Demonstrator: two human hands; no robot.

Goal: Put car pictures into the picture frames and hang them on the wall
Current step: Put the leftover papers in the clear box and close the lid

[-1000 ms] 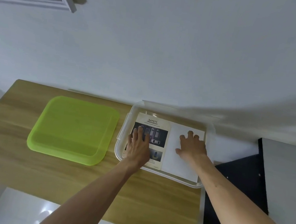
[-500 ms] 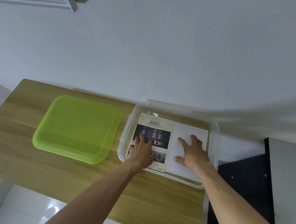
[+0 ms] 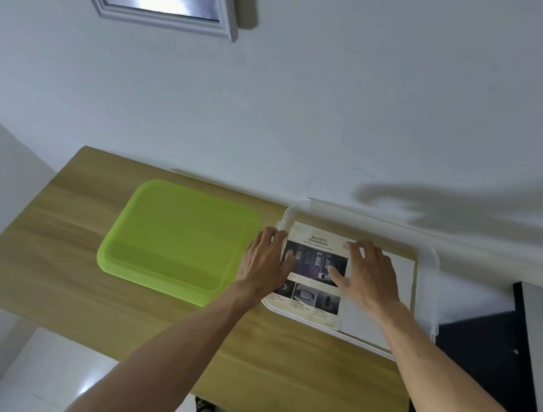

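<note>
Two hands frame one printed sheet, the car picture (image 3: 314, 273), which lies flat in a clear plastic box (image 3: 428, 261) at the right end of the bench (image 3: 48, 266). The sheet is cream paper headed SAFETY, with a dark overhead view of parked cars and a row of smaller photographs below. The left hand (image 3: 264, 263) rests at its left edge, fingers spread and reaching over the box's rim; the right hand (image 3: 369, 277) lies on its right edge, fingers splayed and flat. Neither has closed on anything: both press or feel at the paper's borders, though whether any fingertip is under an edge cannot be told.

This looks like the very start of the task, picking a picture out of the box. Thin paper lying flush calls for a fingertip worked beneath one edge, then a lift without creasing.

Beside the picture, under the right hand, lies a plain white sheet (image 3: 399, 274). The box is shallow, translucent, round-cornered. Left of it sits a lime-green translucent lid (image 3: 172, 237), square with soft corners. The bench is pale wood-grain laminate against a white wall, where a grey moulded picture frame (image 3: 233, 10) already hangs with glossy glazing.
</note>
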